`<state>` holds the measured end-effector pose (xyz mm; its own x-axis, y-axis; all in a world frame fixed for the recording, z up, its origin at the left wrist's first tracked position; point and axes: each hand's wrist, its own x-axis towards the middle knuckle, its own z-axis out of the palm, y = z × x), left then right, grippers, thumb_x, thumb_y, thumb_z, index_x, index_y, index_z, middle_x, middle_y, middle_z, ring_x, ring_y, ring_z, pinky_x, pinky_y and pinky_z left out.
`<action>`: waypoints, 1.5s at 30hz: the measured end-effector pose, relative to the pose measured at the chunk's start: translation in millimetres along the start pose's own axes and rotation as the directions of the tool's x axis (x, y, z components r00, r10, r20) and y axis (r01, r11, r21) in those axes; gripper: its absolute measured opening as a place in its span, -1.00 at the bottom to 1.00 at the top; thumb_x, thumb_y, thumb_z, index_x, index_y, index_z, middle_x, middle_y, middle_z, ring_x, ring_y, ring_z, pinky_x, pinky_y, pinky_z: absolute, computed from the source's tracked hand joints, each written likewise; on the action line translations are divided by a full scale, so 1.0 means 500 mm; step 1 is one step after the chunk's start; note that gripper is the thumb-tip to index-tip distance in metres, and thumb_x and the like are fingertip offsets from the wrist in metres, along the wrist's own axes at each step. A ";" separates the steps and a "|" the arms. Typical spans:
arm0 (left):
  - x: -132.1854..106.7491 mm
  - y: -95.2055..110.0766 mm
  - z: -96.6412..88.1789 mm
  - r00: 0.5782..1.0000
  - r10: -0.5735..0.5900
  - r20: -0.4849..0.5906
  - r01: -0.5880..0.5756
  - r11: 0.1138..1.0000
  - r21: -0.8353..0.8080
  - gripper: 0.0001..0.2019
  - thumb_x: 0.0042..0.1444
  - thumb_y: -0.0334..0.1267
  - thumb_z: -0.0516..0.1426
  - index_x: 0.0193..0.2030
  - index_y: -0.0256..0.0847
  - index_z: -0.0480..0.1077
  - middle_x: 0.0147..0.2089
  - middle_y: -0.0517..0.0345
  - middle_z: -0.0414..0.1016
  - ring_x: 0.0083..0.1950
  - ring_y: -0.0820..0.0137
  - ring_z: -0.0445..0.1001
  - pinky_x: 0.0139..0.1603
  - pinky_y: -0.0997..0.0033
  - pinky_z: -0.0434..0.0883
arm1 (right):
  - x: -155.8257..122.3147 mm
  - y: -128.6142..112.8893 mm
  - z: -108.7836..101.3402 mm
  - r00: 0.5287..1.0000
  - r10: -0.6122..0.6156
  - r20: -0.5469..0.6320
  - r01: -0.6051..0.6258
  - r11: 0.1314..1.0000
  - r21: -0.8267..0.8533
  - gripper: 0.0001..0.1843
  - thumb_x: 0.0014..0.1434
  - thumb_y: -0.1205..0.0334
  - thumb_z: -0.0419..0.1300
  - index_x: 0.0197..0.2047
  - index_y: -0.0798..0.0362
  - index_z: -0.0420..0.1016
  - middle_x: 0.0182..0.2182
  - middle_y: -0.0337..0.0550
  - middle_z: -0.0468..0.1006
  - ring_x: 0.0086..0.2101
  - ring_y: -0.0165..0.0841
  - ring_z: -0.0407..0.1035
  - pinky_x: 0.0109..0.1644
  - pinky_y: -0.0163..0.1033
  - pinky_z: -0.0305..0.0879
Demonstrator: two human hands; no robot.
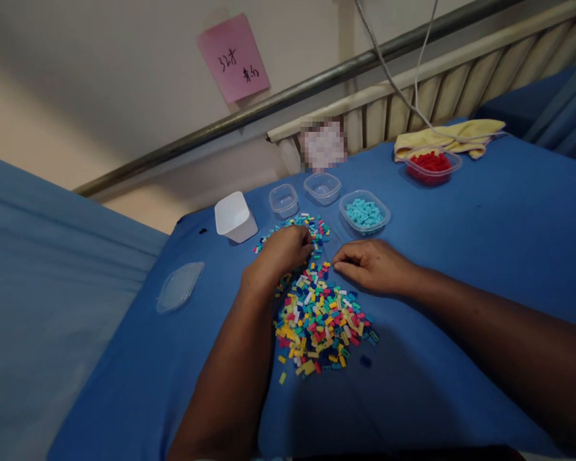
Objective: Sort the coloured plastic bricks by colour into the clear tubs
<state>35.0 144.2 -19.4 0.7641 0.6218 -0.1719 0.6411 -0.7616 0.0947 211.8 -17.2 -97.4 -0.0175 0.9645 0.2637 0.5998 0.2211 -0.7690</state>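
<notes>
My left hand (288, 248) reaches over the far part of a loose pile of small multicoloured toy bricks (319, 320). Its fingers are curled down among the bricks, and whatever they grip is hidden. Just right of the pile, my right hand (375, 264) rests low over the blue cloth with thumb and fingers drawn together; I cannot make out anything between them. Beyond the right hand stands a transparent tub (388, 214) of light-blue bricks (363, 212). More mixed bricks (312, 221) lie past the left hand.
Two transparent tubs (284, 211) and a white plastic container (235, 218) line the back. A transparent lid (180, 288) lies to the left. Red bricks (429, 165) fill a tub beside a yellow cloth (451, 136) at back right. A metal rail (221, 132) and radiator (432, 83) border the wall.
</notes>
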 end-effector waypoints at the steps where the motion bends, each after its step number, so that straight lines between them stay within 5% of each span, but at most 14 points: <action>1: -0.002 0.002 -0.004 1.000 -0.002 -0.017 0.002 1.000 -0.004 -0.87 0.28 -0.32 0.20 -0.11 -0.18 0.60 -0.10 -0.01 0.69 -0.17 0.21 0.57 -0.21 0.29 0.31 | 0.000 0.000 0.000 1.000 0.004 -0.001 -0.004 1.000 0.005 -0.84 0.42 0.17 0.28 -0.09 -0.06 0.73 -0.26 -0.21 0.77 -0.32 -0.31 0.58 -0.23 -0.21 0.29; 6: 0.021 0.026 -0.024 0.984 0.044 -0.175 -0.053 0.998 -0.044 -0.78 0.36 -0.32 0.13 -0.04 -0.22 0.62 -0.06 -0.03 0.70 -0.12 0.21 0.58 -0.14 0.27 0.33 | -0.001 0.003 0.000 1.000 0.007 -0.001 -0.007 1.000 0.008 -0.84 0.41 0.18 0.29 -0.10 -0.07 0.73 -0.27 -0.23 0.76 -0.33 -0.31 0.57 -0.24 -0.22 0.29; 16: 0.058 0.007 -0.044 0.992 0.072 0.106 -0.072 0.997 -0.001 -0.79 0.18 -0.39 0.20 -0.17 -0.17 0.69 -0.22 0.07 0.70 -0.28 0.29 0.54 -0.29 0.32 0.29 | 0.001 0.004 0.000 1.000 0.007 0.000 -0.007 1.000 0.010 -0.84 0.41 0.17 0.29 -0.09 -0.07 0.73 -0.29 -0.23 0.76 -0.34 -0.33 0.57 -0.24 -0.22 0.28; 22: 0.072 0.018 -0.042 0.997 0.076 -0.018 -0.077 0.996 -0.035 -0.78 0.22 -0.35 0.22 -0.11 -0.19 0.72 -0.19 0.07 0.72 -0.24 0.28 0.57 -0.19 0.32 0.39 | 0.001 0.004 0.000 1.000 0.006 -0.006 -0.006 1.000 0.010 -0.84 0.41 0.17 0.29 -0.08 -0.07 0.74 -0.27 -0.23 0.76 -0.32 -0.31 0.58 -0.23 -0.22 0.29; 27: 0.086 0.019 -0.007 0.970 0.242 0.040 -0.242 0.970 0.014 -0.72 0.23 -0.43 0.19 -0.04 -0.19 0.72 -0.07 -0.01 0.73 -0.12 0.21 0.63 -0.06 0.29 0.45 | 0.001 0.002 -0.001 1.000 -0.004 -0.012 0.004 1.000 0.012 -0.85 0.41 0.18 0.29 -0.10 -0.07 0.73 -0.30 -0.24 0.75 -0.35 -0.33 0.55 -0.25 -0.22 0.28; 38: 0.076 0.034 -0.017 0.967 0.241 0.083 -0.252 0.955 0.158 -0.70 0.20 -0.47 0.17 -0.05 -0.22 0.70 -0.10 -0.08 0.71 -0.14 0.16 0.61 -0.09 0.26 0.43 | 0.000 0.006 0.000 1.000 0.001 -0.004 0.000 1.000 0.012 -0.85 0.41 0.18 0.29 -0.09 -0.07 0.73 -0.28 -0.22 0.75 -0.33 -0.31 0.56 -0.23 -0.20 0.29; 45: 0.095 -0.014 -0.003 0.987 0.159 0.040 -0.147 0.965 -0.216 -0.75 0.30 -0.34 0.19 0.02 -0.29 0.67 -0.11 0.06 0.73 -0.18 0.31 0.62 -0.16 0.38 0.44 | 0.002 0.004 0.001 1.000 0.000 -0.010 0.000 1.000 0.009 -0.84 0.41 0.17 0.29 -0.11 -0.04 0.73 -0.32 -0.24 0.74 -0.36 -0.32 0.55 -0.25 -0.20 0.27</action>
